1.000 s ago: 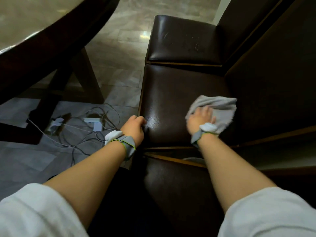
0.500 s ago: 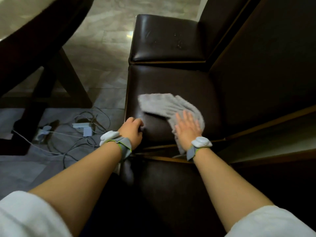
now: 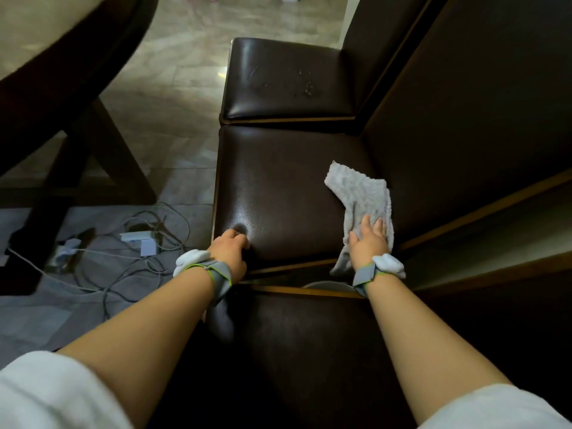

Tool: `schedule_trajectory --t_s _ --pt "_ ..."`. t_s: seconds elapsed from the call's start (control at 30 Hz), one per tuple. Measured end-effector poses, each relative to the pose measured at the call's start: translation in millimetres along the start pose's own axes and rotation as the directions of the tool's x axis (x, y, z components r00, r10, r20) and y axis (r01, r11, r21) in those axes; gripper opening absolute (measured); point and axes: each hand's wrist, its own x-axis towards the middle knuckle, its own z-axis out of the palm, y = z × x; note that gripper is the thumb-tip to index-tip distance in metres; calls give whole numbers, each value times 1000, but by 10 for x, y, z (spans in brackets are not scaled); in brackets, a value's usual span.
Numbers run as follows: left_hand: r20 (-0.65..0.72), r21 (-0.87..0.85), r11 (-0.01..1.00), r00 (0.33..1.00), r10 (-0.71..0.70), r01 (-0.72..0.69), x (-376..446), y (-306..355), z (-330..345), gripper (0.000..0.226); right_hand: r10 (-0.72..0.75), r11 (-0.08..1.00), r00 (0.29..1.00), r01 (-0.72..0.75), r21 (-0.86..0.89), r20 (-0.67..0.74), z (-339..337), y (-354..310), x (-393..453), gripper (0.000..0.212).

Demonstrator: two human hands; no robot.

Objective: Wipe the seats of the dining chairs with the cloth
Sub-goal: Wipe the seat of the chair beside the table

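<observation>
- Nearest seat [image 3: 309,351]: lying dark between the forearms; its state cannot be told from this view.
- Left hand [image 3: 230,247]: fingers curling over the near left corner of the middle seat [image 3: 278,193], gripping its edge and apparently bracing the chair.
- Right hand [image 3: 370,241]: fingers lying straight and spread, pressing flat on the cloth [image 3: 362,205] rather than clutching it.
- Cloth: lying on the near right part of the middle seat, one end trailing far-left over the leather, the near end hanging over the seat's near edge into the gap.
- Step in hand, as judged: wiping of the middle seat, right side being covered.
- Far seat [image 3: 284,78]: showing pale specks and smears toward its right side; appearing not yet wiped.
- Next move, as judged: calling for a flat, pressed stroke across any unwiped part of the middle seat, then a reach to the far seat, working over the specks.
- Left of the chairs: cables [image 3: 130,255] lying on the floor beside the table [image 3: 62,57] leg, well apart from the work.
</observation>
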Motion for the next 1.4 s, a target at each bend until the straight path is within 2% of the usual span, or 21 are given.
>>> schedule_trajectory --t_s 0.13,0.3,0.47,0.53,0.6,0.67,0.77,0.83,0.9,0.97,1.07,1.17,1.23,1.4 --pt "50 29 1000 999 -8 6 70 -8 -56 36 -158 980 987 159 -121 18 -15 72 -77 60" --pt "99 53 999 995 -17 12 88 12 -87 33 -255 940 964 266 -213 78 117 -145 -292 65" --pt "112 44 999 994 -12 7 114 -23 -107 31 -433 840 883 468 -274 182 302 -601 -528 66" --pt "92 28 1000 996 -13 10 118 -11 -131 29 -544 764 809 587 -267 223 409 -819 -664 61" --pt "59 -2 999 998 -32 32 101 3 -176 23 -667 646 685 728 -232 294 528 -1054 -789 53" --pt "-29 -41 992 992 -121 120 96 -27 -231 16 -735 552 581 812 -189 350 595 -1220 -810 47" --pt "-101 -194 944 952 -288 265 128 -237 -221 16 -787 456 487 873 -175 378 648 -1286 -639 47" --pt "-101 -277 913 936 -337 299 193 -343 -194 16 -803 380 439 898 -223 404 651 -1312 -472 49" --pt "-112 -367 878 922 -371 308 307 -400 -205 14 -797 369 446 894 -255 408 633 -1451 -299 50" --pt "-113 -455 829 902 -417 326 411 -404 -253 9 -779 414 494 868 -275 386 597 -1647 -126 51" --pt "-59 -492 791 892 -448 365 614 -486 -343 24 -727 526 593 805 -273 346 591 -2053 264 52" --pt "-31 -356 879 935 -352 319 750 -587 -368 40 -678 594 668 744 -307 307 622 -2429 674 53" --pt "-55 -279 928 960 -273 248 822 -692 -326 41 -659 612 699 713 -342 279 663 -2663 912 54" --pt "-31 -318 941 991 -128 112 931 -974 -209 33 -593 631 754 654 -418 282 683 -3231 1408 56"
